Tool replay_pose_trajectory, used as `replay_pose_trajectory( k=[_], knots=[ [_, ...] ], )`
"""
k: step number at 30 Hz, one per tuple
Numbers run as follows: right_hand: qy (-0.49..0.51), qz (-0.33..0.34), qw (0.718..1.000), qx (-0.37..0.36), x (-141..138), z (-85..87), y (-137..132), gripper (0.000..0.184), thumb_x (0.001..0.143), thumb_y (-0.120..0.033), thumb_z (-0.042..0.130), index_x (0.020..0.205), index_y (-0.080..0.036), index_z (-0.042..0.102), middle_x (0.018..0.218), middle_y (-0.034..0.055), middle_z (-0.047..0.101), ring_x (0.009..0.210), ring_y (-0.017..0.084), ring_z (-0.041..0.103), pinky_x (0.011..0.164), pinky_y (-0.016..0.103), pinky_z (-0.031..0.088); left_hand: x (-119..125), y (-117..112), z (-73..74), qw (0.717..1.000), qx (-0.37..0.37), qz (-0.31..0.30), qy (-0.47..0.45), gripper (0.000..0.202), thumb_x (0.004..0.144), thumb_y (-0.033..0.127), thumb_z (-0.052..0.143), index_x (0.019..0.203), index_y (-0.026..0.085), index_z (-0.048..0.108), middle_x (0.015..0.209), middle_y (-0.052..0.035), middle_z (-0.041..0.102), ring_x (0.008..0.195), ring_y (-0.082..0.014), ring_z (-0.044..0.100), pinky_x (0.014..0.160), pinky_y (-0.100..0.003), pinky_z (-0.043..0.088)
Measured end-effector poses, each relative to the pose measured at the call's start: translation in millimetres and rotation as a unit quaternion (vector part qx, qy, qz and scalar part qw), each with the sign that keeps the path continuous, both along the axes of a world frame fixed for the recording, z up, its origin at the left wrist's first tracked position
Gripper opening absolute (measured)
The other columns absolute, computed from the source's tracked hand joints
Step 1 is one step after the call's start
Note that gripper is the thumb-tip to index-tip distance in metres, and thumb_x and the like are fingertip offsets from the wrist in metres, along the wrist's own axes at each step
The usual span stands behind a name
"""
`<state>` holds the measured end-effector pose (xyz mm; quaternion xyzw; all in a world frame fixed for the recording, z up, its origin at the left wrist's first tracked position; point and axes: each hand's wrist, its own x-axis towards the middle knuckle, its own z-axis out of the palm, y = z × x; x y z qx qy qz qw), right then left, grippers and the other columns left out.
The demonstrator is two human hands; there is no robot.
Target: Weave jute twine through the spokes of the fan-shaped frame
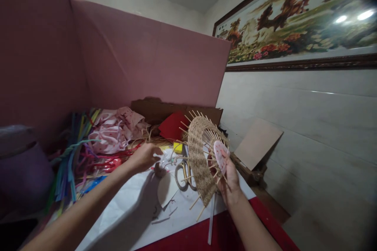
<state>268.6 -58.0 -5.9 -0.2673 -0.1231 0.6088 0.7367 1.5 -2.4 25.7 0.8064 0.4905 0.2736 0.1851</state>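
My right hand (230,180) grips a half-woven basket (198,157) by its round base, which is covered with pink patterned cloth (220,156). Thin wooden spokes stick out past the twisted straw-coloured cord of its wall. The basket is tilted on its side above the table, and some of my right fingers are hidden behind it. To the left, my left hand (146,156) has its fingers bent together beside a clear plastic bag (167,157); what they pinch, if anything, is too small to make out. Scissors (185,176) with gold-coloured handles lie between my hands.
A pale card piece (167,190) and small scraps lie on white paper (126,208) over a red tabletop (188,231). A glue stick (211,219) lies below the basket. Pink cloth (118,129), coloured strips (66,168) and a yellow block (178,148) are behind. Cardboard (259,143) leans right.
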Motion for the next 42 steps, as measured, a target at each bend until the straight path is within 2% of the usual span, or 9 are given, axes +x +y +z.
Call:
replay_pose_trajectory(
  k=[12, 14, 17, 20, 24, 28, 32, 38, 42],
  knots=[
    [0.014, 0.009, 1.0, 0.005, 1.2, -1.9, -0.4, 0.024, 0.07, -0.023, 0.055, 0.093, -0.016, 0.062, 0.073, 0.0031, 0.069, 0.054, 0.013, 0.062, 0.056, 0.026, 0.053, 4.0, -27.0, -46.8, 0.986, 0.092, -0.061, 0.127, 0.014, 0.07, 0.017, 0.05, 0.066, 0.02, 0.063, 0.076, -0.0046, 0.061, 0.081, -0.0194, 0.048, 0.073, -0.03, 0.032],
    [0.005, -0.004, 1.0, -0.002, 0.5, -1.0, -0.9, 0.024, 0.07, -0.023, 0.055, 0.093, -0.017, 0.062, 0.073, 0.0025, 0.069, 0.055, 0.013, 0.062, 0.057, 0.026, 0.053, 3.7, -26.0, -53.7, 0.99, 0.092, -0.058, 0.084, 0.016, 0.072, 0.021, 0.05, 0.063, 0.019, 0.063, 0.074, -0.0055, 0.06, 0.08, -0.0193, 0.047, 0.073, -0.031, 0.031],
    [-0.001, -0.021, 1.0, 0.001, 0.9, -2.2, 0.0, 0.024, 0.07, -0.023, 0.056, 0.093, -0.018, 0.062, 0.073, 0.0012, 0.069, 0.057, 0.013, 0.062, 0.057, 0.026, 0.053, 1.7, -24.0, -58.3, 0.992, 0.012, -0.043, -0.117, 0.015, 0.069, 0.028, 0.055, 0.06, 0.017, 0.061, 0.068, -0.0043, 0.057, 0.072, -0.0173, 0.046, 0.067, -0.028, 0.033],
    [-0.008, -0.018, 1.0, 0.016, 2.3, -5.4, 2.0, 0.024, 0.069, -0.024, 0.058, 0.092, -0.018, 0.062, 0.072, 0.0007, 0.069, 0.055, 0.013, 0.062, 0.052, 0.024, 0.053, -2.9, -23.0, -56.5, 0.958, -0.075, -0.014, -0.275, 0.022, 0.07, 0.038, 0.055, 0.067, 0.016, 0.06, 0.061, -0.0003, 0.052, 0.058, -0.013, 0.043, 0.055, -0.024, 0.032],
    [-0.027, -0.03, 0.999, 0.016, 2.4, -6.2, 2.8, 0.022, 0.069, -0.024, 0.057, 0.088, -0.017, 0.063, 0.072, 0.0014, 0.069, 0.057, 0.014, 0.063, 0.055, 0.025, 0.054, -9.4, -23.8, -53.5, 0.915, -0.148, 0.009, -0.376, 0.032, 0.072, 0.045, 0.052, 0.075, 0.014, 0.057, 0.051, 0.0031, 0.046, 0.045, -0.0085, 0.039, 0.044, -0.02, 0.028],
    [-0.034, -0.038, 0.999, 0.013, 2.0, -5.1, 2.8, 0.022, 0.07, -0.022, 0.056, 0.091, -0.018, 0.063, 0.073, 0.001, 0.069, 0.057, 0.013, 0.063, 0.06, 0.026, 0.054, -12.2, -24.5, -53.9, 0.837, -0.23, 0.019, -0.496, 0.028, 0.061, 0.031, 0.067, 0.08, 0.012, 0.062, 0.064, -0.0028, 0.058, 0.052, -0.0095, 0.05, 0.049, -0.021, 0.039],
    [-0.036, -0.035, 0.999, 0.017, 3.4, -8.2, 4.2, 0.024, 0.069, -0.024, 0.057, 0.092, -0.017, 0.063, 0.074, 0.0021, 0.069, 0.058, 0.013, 0.063, 0.059, 0.026, 0.054, -12.0, -24.2, -57.0, 0.804, -0.256, 0.012, -0.536, 0.018, 0.06, 0.015, 0.063, 0.077, 0.012, 0.065, 0.079, -0.0067, 0.063, 0.067, -0.0118, 0.057, 0.06, -0.021, 0.045],
    [-0.047, -0.021, 0.999, 0.017, 5.3, -11.5, 4.3, 0.026, 0.069, -0.025, 0.059, 0.092, -0.015, 0.062, 0.071, 0.0016, 0.068, 0.058, 0.013, 0.063, 0.062, 0.027, 0.053, -10.6, -25.0, -62.4, 0.805, -0.248, -0.02, -0.538, 0.013, 0.055, 0.001, 0.051, 0.048, 0.012, 0.056, 0.047, 0.0018, 0.048, 0.044, -0.0051, 0.044, 0.041, -0.015, 0.036],
    [-0.035, -0.018, 0.999, 0.021, 4.7, -10.1, 4.0, 0.024, 0.07, -0.024, 0.057, 0.092, -0.016, 0.062, 0.073, 0.0019, 0.069, 0.059, 0.014, 0.063, 0.061, 0.026, 0.053, -9.0, -26.8, -57.9, 0.792, -0.257, -0.005, -0.554, 0.015, 0.056, 0.003, 0.056, 0.065, 0.014, 0.062, 0.065, -0.0021, 0.059, 0.06, -0.0101, 0.056, 0.058, -0.021, 0.048]
  ],
)
